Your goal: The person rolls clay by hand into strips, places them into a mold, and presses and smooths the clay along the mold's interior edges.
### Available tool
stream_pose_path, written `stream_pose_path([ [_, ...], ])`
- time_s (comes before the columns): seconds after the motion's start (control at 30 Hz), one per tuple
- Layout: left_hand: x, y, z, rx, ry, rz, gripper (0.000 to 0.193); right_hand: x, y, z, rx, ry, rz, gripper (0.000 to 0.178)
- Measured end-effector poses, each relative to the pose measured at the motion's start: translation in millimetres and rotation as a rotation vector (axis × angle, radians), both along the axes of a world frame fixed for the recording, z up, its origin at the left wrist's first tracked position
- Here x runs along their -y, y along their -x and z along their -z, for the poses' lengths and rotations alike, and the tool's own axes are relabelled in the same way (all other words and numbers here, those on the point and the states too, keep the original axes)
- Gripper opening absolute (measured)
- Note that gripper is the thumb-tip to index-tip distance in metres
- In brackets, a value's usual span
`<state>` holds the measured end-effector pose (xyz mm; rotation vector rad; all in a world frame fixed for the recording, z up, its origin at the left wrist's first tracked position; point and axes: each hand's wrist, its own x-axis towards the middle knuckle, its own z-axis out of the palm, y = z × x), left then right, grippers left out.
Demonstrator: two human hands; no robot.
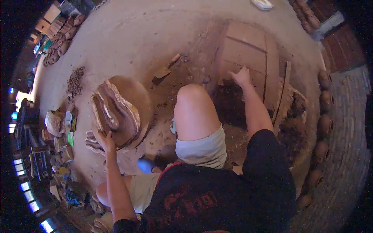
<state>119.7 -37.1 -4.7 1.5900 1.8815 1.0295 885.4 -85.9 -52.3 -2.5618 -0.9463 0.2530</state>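
Note:
On a round board [144, 103] at the left lies a hollow mould [134, 112] with a rough pale rim, brown inside and shaped in long curved lobes. My left hand [105, 141] is at its near left end, thumb and fingers on either side of the rim. My right hand [242, 77] reaches over the near left part of a flat brown slab [243, 58] marked with straight grooves. Its thumb stands apart from the fingers, and nothing shows between them. Dark crumbly soil or clay [231, 103] lies just below that hand.
A trowel [163, 72] with a wooden handle rests on the floor between mould and slab. A wooden strip [283, 91] lies along the slab's right side. Round brown pots [325, 103] line the right edge. Small brown chips [75, 81] are heaped at left. My bent knee [193, 101] rises between my arms.

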Motion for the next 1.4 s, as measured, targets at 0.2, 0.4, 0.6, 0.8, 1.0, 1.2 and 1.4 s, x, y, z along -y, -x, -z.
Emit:
stream_pose_path([
  [0.2,29,-29,-21,-0.085,-0.235,-0.076,0.087,36,47,14,0.043,-0.13,-0.403,0.078],
  [0.4,45,-80,-32,-0.003,-0.053,-0.281,0.093,66,55,8,0.427,-0.105,-0.648,0.062],
  [0.6,41,-55,10,0.198,-0.006,-0.314,0.074,65,47,32,0.432,0.114,-0.701,0.065],
  [0.8,59,-63,24,0.445,0.064,-0.307,0.059,118,54,-42,0.292,-0.12,-0.426,0.064],
  [1.0,74,-53,27,0.681,0.199,-0.085,0.044,180,72,-3,0.467,-0.412,-0.444,0.055],
  [1.2,109,-142,-52,0.797,0.519,-0.125,0.034,256,21,-42,0.21,-0.362,-0.188,0.047],
  [1.4,110,-134,-99,0.507,0.723,0.444,0.051,509,-15,-28,0.405,0.097,0.36,0.052],
])
